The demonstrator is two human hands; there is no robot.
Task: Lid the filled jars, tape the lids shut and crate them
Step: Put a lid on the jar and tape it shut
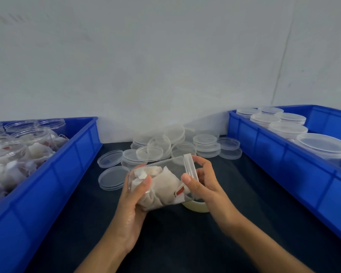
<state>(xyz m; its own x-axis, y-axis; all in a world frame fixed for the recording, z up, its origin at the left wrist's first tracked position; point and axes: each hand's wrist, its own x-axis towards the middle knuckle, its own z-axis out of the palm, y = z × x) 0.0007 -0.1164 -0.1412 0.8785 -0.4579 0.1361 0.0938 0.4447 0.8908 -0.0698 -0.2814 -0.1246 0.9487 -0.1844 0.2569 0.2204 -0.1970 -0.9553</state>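
A clear plastic jar (pixel 165 180) filled with white tea bags lies on its side above the dark table, held between both hands. My left hand (pixel 134 196) grips its base end. My right hand (pixel 201 184) is wrapped around the clear lid (pixel 189 166) at the jar's mouth. A roll of pale tape (pixel 195 206) lies on the table just under the jar, partly hidden by my right hand. Loose clear lids (pixel 161 148) are piled on the table behind the jar.
A blue crate (pixel 53 168) on the left holds several open filled jars (pixel 18 152). A blue crate (pixel 280 158) on the right holds several lidded jars (pixel 323 144). A grey wall stands right behind the table.
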